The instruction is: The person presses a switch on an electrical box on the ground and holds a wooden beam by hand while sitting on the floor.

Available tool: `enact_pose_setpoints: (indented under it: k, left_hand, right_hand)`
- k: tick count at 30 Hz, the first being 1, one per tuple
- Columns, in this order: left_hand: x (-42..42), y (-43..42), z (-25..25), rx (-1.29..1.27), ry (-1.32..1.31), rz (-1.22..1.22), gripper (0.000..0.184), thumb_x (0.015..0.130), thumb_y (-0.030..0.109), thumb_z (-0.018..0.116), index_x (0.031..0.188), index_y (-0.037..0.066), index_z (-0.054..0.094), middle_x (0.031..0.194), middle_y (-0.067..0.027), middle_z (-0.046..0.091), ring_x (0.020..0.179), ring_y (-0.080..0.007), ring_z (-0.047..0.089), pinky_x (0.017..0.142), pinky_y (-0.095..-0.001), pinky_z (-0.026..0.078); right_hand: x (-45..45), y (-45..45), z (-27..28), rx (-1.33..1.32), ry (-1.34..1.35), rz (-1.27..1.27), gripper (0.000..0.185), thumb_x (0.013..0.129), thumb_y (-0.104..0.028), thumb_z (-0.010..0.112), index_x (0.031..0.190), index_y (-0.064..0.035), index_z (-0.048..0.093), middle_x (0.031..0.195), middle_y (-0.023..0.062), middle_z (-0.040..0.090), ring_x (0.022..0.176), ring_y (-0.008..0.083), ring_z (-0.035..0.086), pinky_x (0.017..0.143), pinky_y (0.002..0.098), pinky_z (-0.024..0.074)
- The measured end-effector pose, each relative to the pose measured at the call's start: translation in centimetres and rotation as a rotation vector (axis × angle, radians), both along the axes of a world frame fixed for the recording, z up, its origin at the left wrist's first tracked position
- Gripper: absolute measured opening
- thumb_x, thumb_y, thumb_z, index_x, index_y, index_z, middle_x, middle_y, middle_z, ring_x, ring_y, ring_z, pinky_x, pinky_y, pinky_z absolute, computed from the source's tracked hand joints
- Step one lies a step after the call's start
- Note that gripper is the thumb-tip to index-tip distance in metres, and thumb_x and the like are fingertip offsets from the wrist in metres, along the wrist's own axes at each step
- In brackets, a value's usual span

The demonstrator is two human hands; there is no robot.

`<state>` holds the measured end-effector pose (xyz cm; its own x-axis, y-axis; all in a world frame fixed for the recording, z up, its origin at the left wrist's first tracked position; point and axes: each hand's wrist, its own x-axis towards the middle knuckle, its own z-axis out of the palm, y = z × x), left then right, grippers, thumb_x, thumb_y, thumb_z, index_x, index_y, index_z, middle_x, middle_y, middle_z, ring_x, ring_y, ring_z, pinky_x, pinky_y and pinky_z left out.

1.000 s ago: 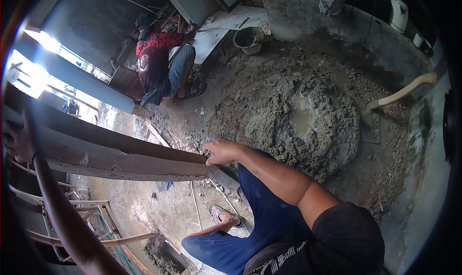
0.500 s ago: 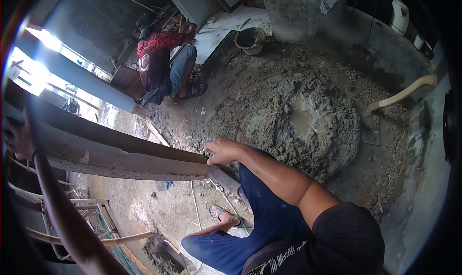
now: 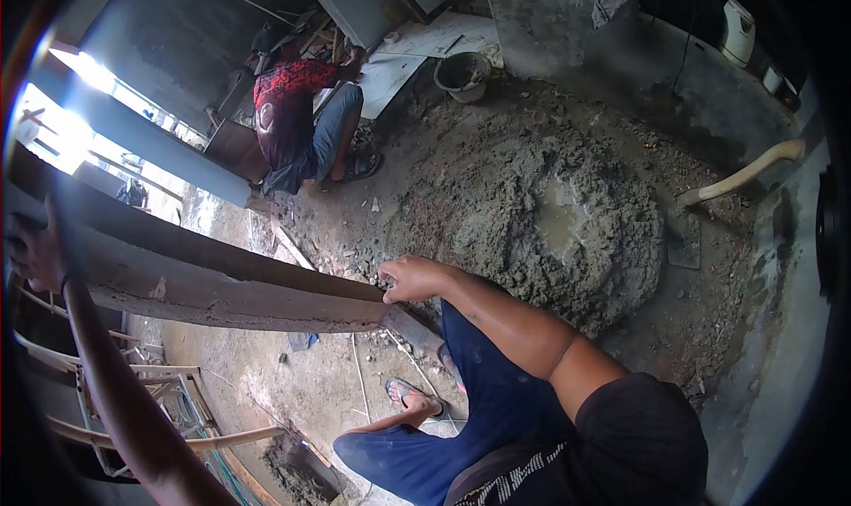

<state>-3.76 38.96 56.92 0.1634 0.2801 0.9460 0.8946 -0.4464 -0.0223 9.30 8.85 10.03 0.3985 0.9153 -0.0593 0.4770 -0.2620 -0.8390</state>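
Observation:
My left hand (image 3: 37,247) is at the far left edge, its fingers apart against a grey concrete pillar (image 3: 239,289). Glare and the dark lens border hide some of those fingers. Near the pillar's other end, in the middle, is my right hand (image 3: 411,278), its fingers curled together beside the concrete edge. Whatever those fingers may hold is hidden. The right forearm passes over my leg in dark blue trousers (image 3: 496,373). Beyond it lies a broad ring of wet mortar (image 3: 483,214) with a pool of water (image 3: 560,215) in its hollow.
A hoe (image 3: 740,176) stands at the right with its blade in the rubble. A co-worker (image 3: 292,120) in a red and dark shirt crouches near pale boards (image 3: 390,76). A bucket (image 3: 461,81) sits beyond the mortar. Wooden frames (image 3: 191,395) stand at lower left.

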Motion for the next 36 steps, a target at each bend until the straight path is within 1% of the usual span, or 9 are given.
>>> enact_pose_setpoints:
  k: [5, 11, 13, 15, 17, 20, 30, 33, 36]
  left_hand:
    - [0.0, 0.4, 0.3, -0.077, 0.006, 0.010, 0.096, 0.086, 0.066, 0.047, 0.153, 0.007, 0.012, 0.156, -0.0293, 0.005, 0.145, -0.0429, 0.011, 0.108, -0.0632, 0.024]
    - [-0.2, 2.6, 0.2, 0.115, -0.022, -0.038, 0.096, 0.085, 0.066, 0.049, 0.153, 0.009, 0.012, 0.156, -0.0295, 0.006, 0.144, -0.0440, 0.011, 0.106, -0.0658, 0.024]
    - [-0.3, 1.8, 1.3, -0.146, -0.004, 0.000, 0.096, 0.085, 0.065, 0.049, 0.153, 0.009, 0.013, 0.156, -0.0297, 0.006, 0.144, -0.0444, 0.011, 0.107, -0.0655, 0.024]
    - [0.1, -0.2, 1.0, -0.148, -0.008, 0.040, 0.096, 0.085, 0.065, 0.050, 0.153, 0.008, 0.013, 0.155, -0.0298, 0.007, 0.144, -0.0448, 0.011, 0.107, -0.0651, 0.024]
    - [0.8, -3.2, -0.7, 0.108, -0.029, 0.079, 0.097, 0.084, 0.065, 0.050, 0.153, 0.008, 0.013, 0.155, -0.0300, 0.007, 0.144, -0.0451, 0.012, 0.107, -0.0647, 0.023]
    - [0.9, -3.9, -0.9, 0.108, -0.041, 0.073, 0.097, 0.084, 0.063, 0.051, 0.152, 0.006, 0.013, 0.155, -0.0303, 0.008, 0.144, -0.0452, 0.012, 0.108, -0.0636, 0.023]
    - [-0.3, 0.2, 2.3, -0.330, 0.040, 0.052, 0.093, 0.087, 0.062, 0.047, 0.153, 0.006, 0.013, 0.156, -0.0289, 0.005, 0.145, -0.0434, 0.011, 0.109, -0.0628, 0.023]
    - [0.0, 0.8, 0.2, -0.060, -0.010, -0.007, 0.093, 0.087, 0.062, 0.046, 0.152, 0.006, 0.013, 0.156, -0.0286, 0.005, 0.145, -0.0431, 0.010, 0.109, -0.0630, 0.023]
    - [0.0, 1.2, 0.4, -0.069, -0.005, -0.028, 0.093, 0.087, 0.062, 0.047, 0.152, 0.005, 0.013, 0.156, -0.0288, 0.005, 0.145, -0.0429, 0.010, 0.108, -0.0633, 0.023]
  right_hand:
    - [0.0, 0.0, -0.2, 0.007, 0.015, -0.006, 0.053, 0.075, -0.032, 0.072, 0.115, -0.0011, 0.058, 0.102, 0.0221, 0.066, 0.101, 0.0350, 0.064, 0.086, 0.0409, 0.0494]
    - [0.0, -0.1, -0.1, 0.008, 0.005, -0.010, 0.053, 0.076, -0.032, 0.073, 0.117, -0.0017, 0.057, 0.099, 0.0203, 0.067, 0.098, 0.0340, 0.065, 0.085, 0.0408, 0.0499]
    - [0.0, -0.2, -0.1, 0.008, 0.015, -0.014, 0.052, 0.076, -0.032, 0.073, 0.117, -0.0019, 0.057, 0.099, 0.0201, 0.067, 0.098, 0.0339, 0.065, 0.084, 0.0407, 0.0499]
    - [0.0, -0.2, -0.1, 0.011, 0.008, -0.009, 0.052, 0.076, -0.032, 0.073, 0.117, -0.0025, 0.057, 0.099, 0.0198, 0.067, 0.097, 0.0337, 0.065, 0.084, 0.0407, 0.0499]
    - [0.1, -0.2, -0.1, 0.013, 0.007, -0.007, 0.052, 0.077, -0.032, 0.073, 0.117, -0.0029, 0.057, 0.098, 0.0195, 0.067, 0.097, 0.0335, 0.065, 0.084, 0.0406, 0.0499]
    - [0.0, -0.2, -0.1, 0.013, 0.009, -0.010, 0.051, 0.077, -0.032, 0.072, 0.116, -0.0034, 0.058, 0.098, 0.0192, 0.067, 0.098, 0.0332, 0.065, 0.084, 0.0406, 0.0499]
    - [0.0, -0.2, 0.0, -0.001, -0.005, -0.014, 0.053, 0.076, -0.034, 0.072, 0.117, -0.0030, 0.058, 0.101, 0.0194, 0.067, 0.100, 0.0332, 0.064, 0.085, 0.0409, 0.0499]
    - [0.1, -0.3, 0.0, 0.001, -0.007, -0.016, 0.053, 0.076, -0.034, 0.072, 0.117, -0.0030, 0.057, 0.101, 0.0197, 0.067, 0.100, 0.0335, 0.064, 0.085, 0.0410, 0.0499]
    - [0.1, -0.5, 0.2, -0.004, 0.011, -0.013, 0.053, 0.076, -0.034, 0.072, 0.117, -0.0032, 0.057, 0.101, 0.0200, 0.067, 0.100, 0.0337, 0.064, 0.085, 0.0411, 0.0499]
